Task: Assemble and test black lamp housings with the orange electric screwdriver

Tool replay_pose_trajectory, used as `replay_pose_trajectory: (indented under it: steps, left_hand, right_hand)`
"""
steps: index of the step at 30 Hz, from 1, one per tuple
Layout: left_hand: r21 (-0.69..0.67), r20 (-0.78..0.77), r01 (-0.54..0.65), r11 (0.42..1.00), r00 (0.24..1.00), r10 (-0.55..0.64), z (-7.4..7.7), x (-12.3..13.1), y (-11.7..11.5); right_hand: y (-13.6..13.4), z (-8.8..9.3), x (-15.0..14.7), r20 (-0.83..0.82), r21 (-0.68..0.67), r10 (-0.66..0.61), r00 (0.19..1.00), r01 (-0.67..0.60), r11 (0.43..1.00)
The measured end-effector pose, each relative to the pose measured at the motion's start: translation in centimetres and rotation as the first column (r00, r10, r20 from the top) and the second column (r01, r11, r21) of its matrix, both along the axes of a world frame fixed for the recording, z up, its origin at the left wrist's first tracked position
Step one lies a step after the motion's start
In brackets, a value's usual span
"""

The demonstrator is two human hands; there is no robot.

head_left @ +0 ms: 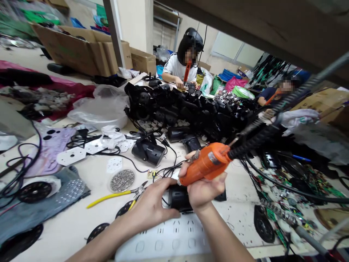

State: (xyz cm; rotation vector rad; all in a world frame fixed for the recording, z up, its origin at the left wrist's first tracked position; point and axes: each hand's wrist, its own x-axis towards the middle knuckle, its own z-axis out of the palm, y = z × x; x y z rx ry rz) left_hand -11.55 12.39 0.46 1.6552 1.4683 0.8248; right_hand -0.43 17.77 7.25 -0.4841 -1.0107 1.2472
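Note:
My right hand (203,191) is wrapped around an orange electric screwdriver (208,163), its nose pointing down to the left. The screwdriver's tip is hidden behind my fingers. Beneath it lies a black cylindrical housing (178,200), which my left hand (152,202) grips from the left between thumb and fingers. Just left of that hand rest yellow-handled pliers (109,198) and a round dish of small screws (122,180). A second black cylindrical housing with a bracket (148,152) sits farther back. The held housing is over a white power strip (163,240).
A heap of black housings (174,109) covers the table's back. Circuit boards and wires (283,203) lie at right. A coiled spring and cable (261,134) run from the screwdriver to the upper right. Two co-workers sit beyond, one in a white shirt (171,65).

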Motion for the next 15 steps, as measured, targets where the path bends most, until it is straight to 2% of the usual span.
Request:
replay_pose_trajectory:
  steps: [3, 7, 12, 15]
  left_hand:
    - [0.018, -0.011, 0.013, 1.0, 1.0, -0.013, 0.2, -0.1, 0.0]
    - [0.046, -0.038, 0.023, 0.999, 0.999, -0.021, 0.0, -0.1, 0.0]
    - [0.086, -0.063, 0.016, 0.996, 0.998, -0.011, -0.3, 0.0, 0.0]
    - [0.098, -0.058, 0.004, 0.995, 0.998, 0.001, -0.1, 0.2, -0.1]
  right_hand:
    - [-1.5, 1.1, 2.0, -0.034, -0.02, 0.037, 0.999, -0.037, 0.999]
    - [-3.7, 1.6, 4.2, 0.114, 0.032, 0.143, 0.983, -0.147, 0.989]
    - [-4.9, 0.6, 3.8, 0.04, -0.036, 0.089, 0.995, -0.087, 0.996]
    - [-5.0, -0.4, 3.5, 0.095, -0.007, 0.076, 0.993, -0.075, 0.997]
